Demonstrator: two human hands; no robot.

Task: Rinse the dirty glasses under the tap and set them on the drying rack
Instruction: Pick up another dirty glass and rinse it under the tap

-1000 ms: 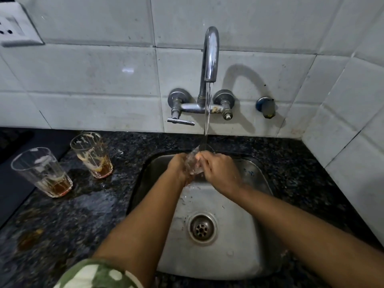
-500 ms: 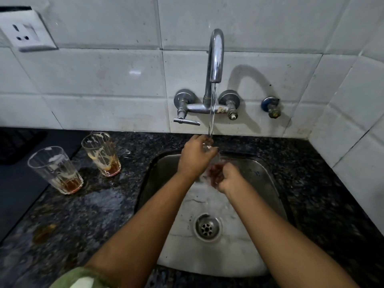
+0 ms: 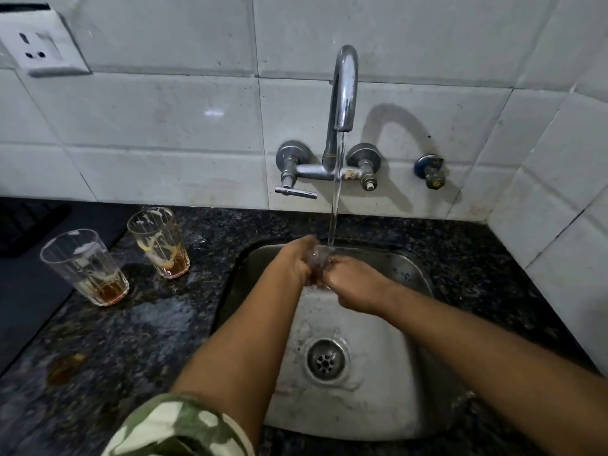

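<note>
A clear glass (image 3: 320, 258) is held over the steel sink (image 3: 408, 278), under the stream from the chrome tap (image 3: 343, 93). My left hand (image 3: 296, 263) wraps its left side and my right hand (image 3: 353, 284) grips it from the right; most of the glass is hidden by fingers and splashing water. Two dirty glasses stand upright on the dark granite counter to the left: the nearer glass (image 3: 87, 268) and the farther glass (image 3: 159, 241), both with brown dregs and white streaks.
The sink drain (image 3: 325, 360) lies below my hands. A white wall socket (image 3: 39, 47) sits at the upper left. A dark mat (image 3: 23, 281) covers the counter's left edge. A brown stain (image 3: 64, 366) marks the wet counter. Tiled walls close the back and right.
My left hand has dropped from above the glass to its left side. My right hand has shifted to the right side. The glass stays under the running water.
</note>
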